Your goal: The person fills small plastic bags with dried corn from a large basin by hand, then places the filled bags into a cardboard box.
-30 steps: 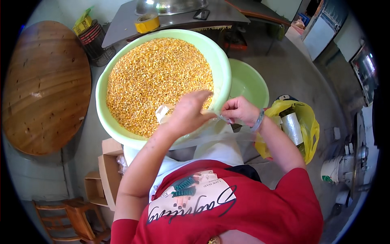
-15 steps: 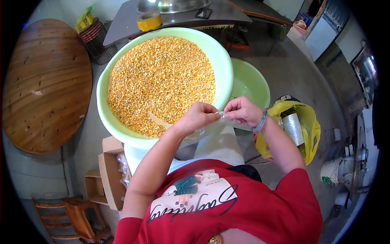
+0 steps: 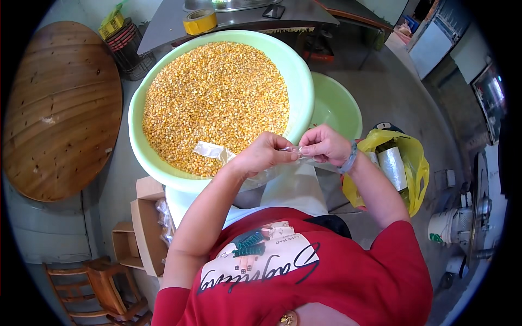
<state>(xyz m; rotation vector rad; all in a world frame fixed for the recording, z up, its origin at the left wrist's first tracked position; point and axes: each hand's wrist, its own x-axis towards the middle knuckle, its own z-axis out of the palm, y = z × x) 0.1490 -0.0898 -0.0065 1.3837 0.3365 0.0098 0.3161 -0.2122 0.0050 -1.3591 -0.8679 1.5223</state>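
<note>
Close together over the near right rim of a large pale green basin [image 3: 300, 81], my two hands pinch a clear plastic bag [image 3: 297, 151]. My left hand [image 3: 265, 153] holds its edge between thumb and fingers, and my right hand [image 3: 328, 146] grips it just alongside. Part of the thin film hangs under my left hand, mostly hidden by it. Yellow corn kernels [image 3: 217, 98] fill the basin. A whitish strip [image 3: 209, 150] lies on the corn beside my left wrist; what it is I cannot tell.
A second green basin [image 3: 340, 106] stands at the right. Beyond it, a yellow plastic bag [image 3: 418, 163] holds a clear film roll [image 3: 392, 167]. Cardboard boxes [image 3: 144, 233] sit at the left. A grey table [image 3: 239, 20] behind carries yellow tape [image 3: 199, 23] and a phone [image 3: 273, 11].
The whitish strip beside my left wrist has swung up and shows broader. Both hands keep their pinch on the clear bag, with little movement. The view has shifted slightly.
</note>
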